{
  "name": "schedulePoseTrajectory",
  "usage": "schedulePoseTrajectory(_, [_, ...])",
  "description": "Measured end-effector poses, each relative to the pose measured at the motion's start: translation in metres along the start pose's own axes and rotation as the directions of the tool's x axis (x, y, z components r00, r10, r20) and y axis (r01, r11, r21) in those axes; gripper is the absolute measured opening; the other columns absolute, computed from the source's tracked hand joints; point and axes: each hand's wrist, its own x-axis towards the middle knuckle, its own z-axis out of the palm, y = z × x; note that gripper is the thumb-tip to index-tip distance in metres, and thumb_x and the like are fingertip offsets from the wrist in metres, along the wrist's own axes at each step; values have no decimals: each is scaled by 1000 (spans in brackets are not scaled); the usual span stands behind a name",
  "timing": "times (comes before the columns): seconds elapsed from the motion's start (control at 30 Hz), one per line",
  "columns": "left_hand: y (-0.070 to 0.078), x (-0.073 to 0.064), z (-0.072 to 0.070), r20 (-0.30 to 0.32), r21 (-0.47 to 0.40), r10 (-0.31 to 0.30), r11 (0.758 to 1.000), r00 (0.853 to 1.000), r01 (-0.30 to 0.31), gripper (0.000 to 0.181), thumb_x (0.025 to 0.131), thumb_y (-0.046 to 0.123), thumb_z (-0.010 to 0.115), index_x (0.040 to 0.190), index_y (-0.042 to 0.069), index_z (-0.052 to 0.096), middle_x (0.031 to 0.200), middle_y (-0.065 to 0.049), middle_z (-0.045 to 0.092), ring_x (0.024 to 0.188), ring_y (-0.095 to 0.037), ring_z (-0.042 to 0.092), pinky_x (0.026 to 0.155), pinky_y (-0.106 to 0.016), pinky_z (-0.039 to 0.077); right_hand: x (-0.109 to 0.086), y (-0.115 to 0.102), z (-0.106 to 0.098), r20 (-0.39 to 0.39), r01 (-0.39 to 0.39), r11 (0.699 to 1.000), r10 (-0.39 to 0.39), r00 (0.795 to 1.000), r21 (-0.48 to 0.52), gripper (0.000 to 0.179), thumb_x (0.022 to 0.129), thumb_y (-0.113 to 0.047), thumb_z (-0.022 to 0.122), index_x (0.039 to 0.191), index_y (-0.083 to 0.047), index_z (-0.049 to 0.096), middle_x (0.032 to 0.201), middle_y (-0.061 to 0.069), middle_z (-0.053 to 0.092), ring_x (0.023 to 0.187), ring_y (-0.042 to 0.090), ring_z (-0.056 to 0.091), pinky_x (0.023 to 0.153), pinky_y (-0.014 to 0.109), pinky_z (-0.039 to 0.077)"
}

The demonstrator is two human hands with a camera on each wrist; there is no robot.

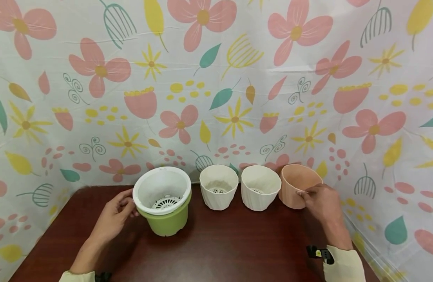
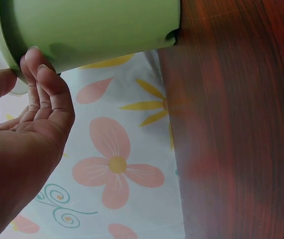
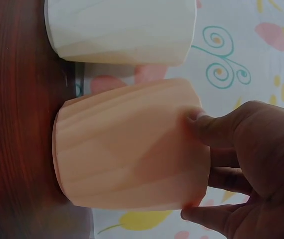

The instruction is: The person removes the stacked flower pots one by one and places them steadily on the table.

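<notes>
At the left of the row is a green flower pot [image 1: 168, 224] with a white slotted inner pot [image 1: 145, 182] set in its top. My left hand [image 1: 112, 215] holds this pair at the left side of the rim, thumb and fingers at the edge in the left wrist view. A peach flower pot [image 1: 290, 192], faceted and tapering, is at the row's right end. My right hand [image 1: 323, 201] grips its right rim, with the thumb on the outer wall in the right wrist view. Some fingers pass behind the rim there.
Two cream faceted pots [image 1: 219, 197] with perforated bottoms stand between the held ones; the right-hand cream pot [image 1: 260, 199] is close beside the peach pot. All are on a dark red-brown wooden table [image 1: 216, 250]. A floral cloth [image 1: 216, 98] hangs behind and at both sides.
</notes>
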Motion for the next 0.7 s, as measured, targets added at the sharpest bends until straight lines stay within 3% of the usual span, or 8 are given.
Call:
schedulePoseTrajectory(0.47, [1, -2, -1, -5, 7, -4, 1000, 1000, 4, 45, 112, 13, 55, 154, -4, 46, 96, -10, 70, 82, -16, 68, 72, -27, 58, 0, -1, 1, 50, -14, 1000, 14, 999, 10, 20, 80, -16, 91, 73, -2, 78, 71, 13, 71, 66, 37, 66, 61, 58, 53])
schedulePoseTrajectory(0.7, [0, -2, 0, -6, 9, 6, 1000, 1000, -6, 46, 112, 14, 55, 154, -2, 46, 95, -9, 70, 82, -16, 68, 72, -27, 58, -1, 1, 0, 79, 0, 999, -4, 997, 46, 20, 79, -12, 91, 76, 0, 74, 79, 16, 70, 69, 36, 66, 61, 55, 54])
